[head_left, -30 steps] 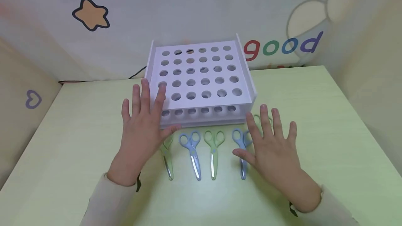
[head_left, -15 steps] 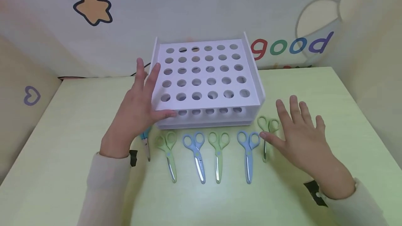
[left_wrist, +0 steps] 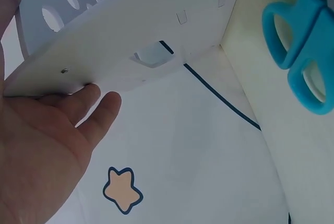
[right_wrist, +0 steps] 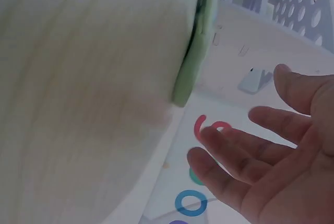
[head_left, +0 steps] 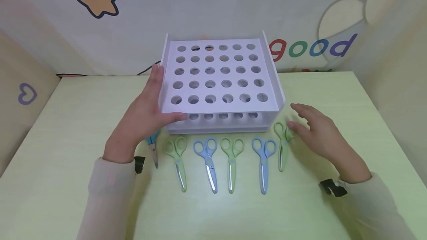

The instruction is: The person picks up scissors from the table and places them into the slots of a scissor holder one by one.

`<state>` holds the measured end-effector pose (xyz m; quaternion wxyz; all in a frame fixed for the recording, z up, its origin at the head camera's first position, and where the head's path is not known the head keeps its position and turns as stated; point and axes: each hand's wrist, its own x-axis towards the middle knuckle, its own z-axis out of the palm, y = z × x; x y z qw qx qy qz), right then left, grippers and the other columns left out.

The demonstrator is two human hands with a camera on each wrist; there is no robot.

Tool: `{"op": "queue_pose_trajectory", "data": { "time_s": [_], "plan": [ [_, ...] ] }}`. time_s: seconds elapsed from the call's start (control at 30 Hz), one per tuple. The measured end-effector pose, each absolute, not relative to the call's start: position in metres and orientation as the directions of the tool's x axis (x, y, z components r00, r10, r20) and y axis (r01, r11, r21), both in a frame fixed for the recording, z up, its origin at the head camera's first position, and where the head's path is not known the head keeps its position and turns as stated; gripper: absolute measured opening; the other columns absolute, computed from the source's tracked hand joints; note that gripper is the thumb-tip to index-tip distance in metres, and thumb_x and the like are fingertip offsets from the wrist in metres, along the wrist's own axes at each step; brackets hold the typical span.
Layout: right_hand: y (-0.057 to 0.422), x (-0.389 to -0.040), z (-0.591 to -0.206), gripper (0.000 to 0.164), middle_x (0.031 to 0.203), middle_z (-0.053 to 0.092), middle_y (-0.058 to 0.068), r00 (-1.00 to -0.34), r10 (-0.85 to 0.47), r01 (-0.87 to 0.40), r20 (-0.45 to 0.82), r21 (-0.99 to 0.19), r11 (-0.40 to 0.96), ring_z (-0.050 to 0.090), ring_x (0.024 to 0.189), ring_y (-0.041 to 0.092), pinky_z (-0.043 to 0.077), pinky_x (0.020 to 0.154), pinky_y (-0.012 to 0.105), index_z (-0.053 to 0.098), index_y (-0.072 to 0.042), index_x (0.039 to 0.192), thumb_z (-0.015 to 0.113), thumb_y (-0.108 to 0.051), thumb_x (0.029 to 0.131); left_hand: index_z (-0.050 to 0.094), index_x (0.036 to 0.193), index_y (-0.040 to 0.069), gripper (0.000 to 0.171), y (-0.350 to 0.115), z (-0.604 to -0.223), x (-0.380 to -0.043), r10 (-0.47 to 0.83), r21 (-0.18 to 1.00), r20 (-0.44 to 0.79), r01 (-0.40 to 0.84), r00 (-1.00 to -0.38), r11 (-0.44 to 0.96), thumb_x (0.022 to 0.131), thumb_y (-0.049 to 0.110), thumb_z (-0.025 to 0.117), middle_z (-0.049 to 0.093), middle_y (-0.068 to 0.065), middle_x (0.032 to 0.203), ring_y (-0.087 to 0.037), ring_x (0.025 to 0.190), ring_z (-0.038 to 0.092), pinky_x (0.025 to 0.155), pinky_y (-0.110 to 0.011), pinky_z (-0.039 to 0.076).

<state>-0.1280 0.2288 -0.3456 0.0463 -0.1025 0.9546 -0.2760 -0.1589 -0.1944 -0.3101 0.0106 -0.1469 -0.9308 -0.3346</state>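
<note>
A white two-tier rack (head_left: 218, 103) with rows of round holes stands at the back middle of the table. My left hand (head_left: 141, 116) lies along its left side, fingers fairly straight at the outer wall and thumb across the front corner. In the left wrist view, the fingertips (left_wrist: 86, 101) touch or nearly touch the rack's side panel (left_wrist: 130, 41). Off the rack's right side, my right hand (head_left: 317, 130) hovers with loosely bent fingers and holds nothing. Beneath its thumb lie green scissors (head_left: 282, 151), their right handle loop partly hidden.
A row of scissors lies before the rack: green (head_left: 180, 166), blue (head_left: 208, 166), green (head_left: 231, 164) and blue (head_left: 264, 167). Teal-handled scissors (head_left: 152, 147) are partly covered by my left hand. Behind the table (head_left: 217, 217) rises a wall (head_left: 213, 6) with a thin dark cord (head_left: 146, 70).
My left hand has shifted left off the rack's holes to its side, its fingers coming together. The right hand has moved right, away from the scissors row, and turned palm inward.
</note>
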Motion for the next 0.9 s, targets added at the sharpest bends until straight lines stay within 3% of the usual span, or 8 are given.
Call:
{"op": "queue_pose_trajectory", "data": {
  "time_s": [0.27,0.4,0.63,0.9],
  "plan": [
    [0.239,-0.15,-0.355,0.047,0.136,0.054,0.029,-0.957,-0.259,-0.142,-0.13,-0.57,0.81,0.058,0.115,0.044,0.046,0.094,0.058,0.05,0.007,0.143,0.06,-0.015,0.102,-0.009,0.162,0.032,0.13,-0.191,-0.309,-0.159,0.255,0.624,0.116,0.27,-0.96,0.733,0.077,0.041,0.089,-0.002,0.006,0.168,-0.031,0.134,0.039,0.104,-0.052,0.041],
    [0.243,-0.157,-0.36,0.038,0.122,0.062,0.027,-0.958,-0.248,-0.128,-0.144,-0.558,0.82,0.059,0.106,0.04,0.048,0.088,0.053,0.058,0.008,0.134,0.059,-0.008,0.1,-0.009,0.161,0.037,0.128,-0.192,-0.31,-0.158,0.253,0.638,0.115,0.266,-0.961,0.723,0.078,0.04,0.089,0.005,0.007,0.167,-0.029,0.127,0.042,0.1,-0.051,0.043],
    [0.254,-0.159,-0.368,0.028,0.098,0.064,0.015,-0.944,-0.254,-0.081,-0.209,-0.6,0.796,0.056,0.081,0.025,0.048,0.068,0.035,0.066,0.006,0.123,0.062,-0.004,0.098,-0.01,0.161,0.035,0.126,-0.192,-0.31,-0.153,0.227,0.625,0.067,0.218,-0.972,0.749,0.08,0.046,0.085,-0.011,0.01,0.167,-0.035,0.142,0.031,0.105,-0.056,0.04],
    [0.257,-0.16,-0.372,0.016,0.082,0.059,0.006,-0.944,-0.227,-0.033,-0.239,-0.616,0.787,0.052,0.073,0.022,0.045,0.063,0.032,0.066,0.002,0.11,0.065,-0.007,0.097,-0.008,0.162,0.029,0.125,-0.19,-0.307,-0.155,0.218,0.605,0.035,0.194,-0.975,0.772,0.08,0.05,0.084,-0.014,0.009,0.167,-0.038,0.144,0.028,0.106,-0.058,0.038]
  ]
}}
